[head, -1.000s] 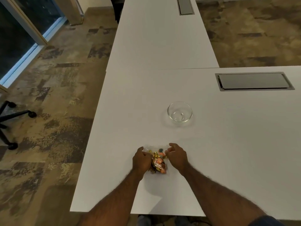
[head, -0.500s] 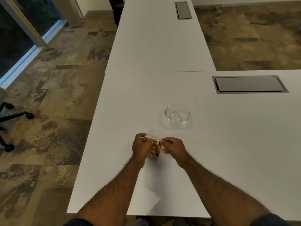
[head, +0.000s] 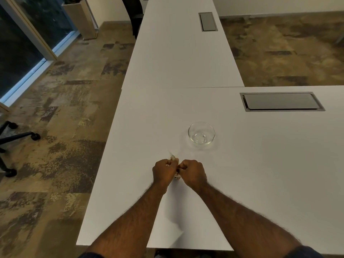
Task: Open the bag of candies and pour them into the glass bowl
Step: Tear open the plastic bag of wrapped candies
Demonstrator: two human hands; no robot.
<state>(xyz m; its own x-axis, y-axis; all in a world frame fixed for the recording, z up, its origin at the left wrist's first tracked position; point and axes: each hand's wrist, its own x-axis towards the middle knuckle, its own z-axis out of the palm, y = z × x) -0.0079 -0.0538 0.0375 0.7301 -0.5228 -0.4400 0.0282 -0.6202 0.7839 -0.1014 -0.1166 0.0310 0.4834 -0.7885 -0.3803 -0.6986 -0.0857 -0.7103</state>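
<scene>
Reaching forward from bare forearms, both hands meet knuckle to knuckle low over the near part of the table [head: 130,183]. The left hand [head: 163,173] is clenched on the top of the bag [head: 174,158], and the right hand [head: 193,172] is curled into a fist pinching the same edge just beside it. Only a clear crumpled corner of the bag shows above the fingers, and a sliver of it below between the palms. Half a second ago the coloured candies showed between the hands; now the fists have closed together and hide them. Beyond the hands, near but apart, stands the bowl [head: 201,134], round clear glass, empty. The table is smooth, matte white, with a grey rectangular hatch [head: 282,101] set flush farther right.
</scene>
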